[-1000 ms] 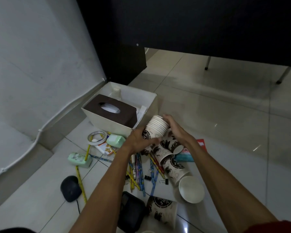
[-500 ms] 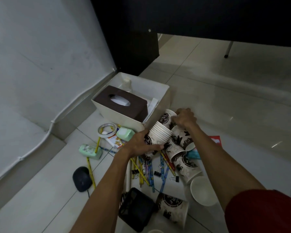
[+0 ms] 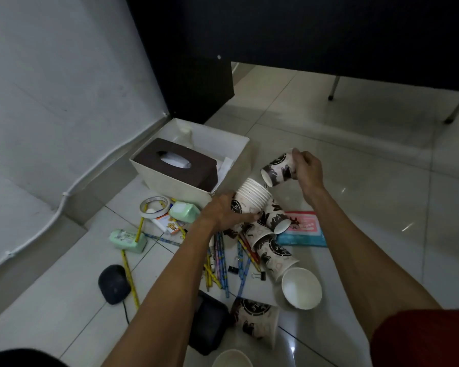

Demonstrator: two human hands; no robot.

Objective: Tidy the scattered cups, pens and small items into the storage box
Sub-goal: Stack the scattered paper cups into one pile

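Far out to the left of my left hand, a dark mouse (image 3: 114,284), two green packs (image 3: 129,238) and a roll of tape (image 3: 154,207) lie on the tiles, none of them gathered yet. The storage box (image 3: 170,188) sits just beyond and left of that hand, with a brown tissue box (image 3: 175,165) already inside it.

My left hand (image 3: 223,213) is wrapped round the side of a nested stack of cups (image 3: 252,197), which tilts with its rims towards the right hand. Below that hand, towards me, the pens (image 3: 217,260) fan out on the floor with a few black clips (image 3: 232,268) among them.

My right hand (image 3: 309,170) is lifted above and right of the stack and pinches a single cup (image 3: 277,168) by its base. The cup's mouth faces down and left, close to the top rim of the stack but not yet in it. Under the right wrist lie more loose cups (image 3: 276,254) and a pink and blue packet (image 3: 302,229).

I judge this to be the cup-collecting step, fairly early in the tidy-up. Next I would line the single cup's base up with the stack's open top and slide it in. That means turning the cup round, since its mouth now leads.
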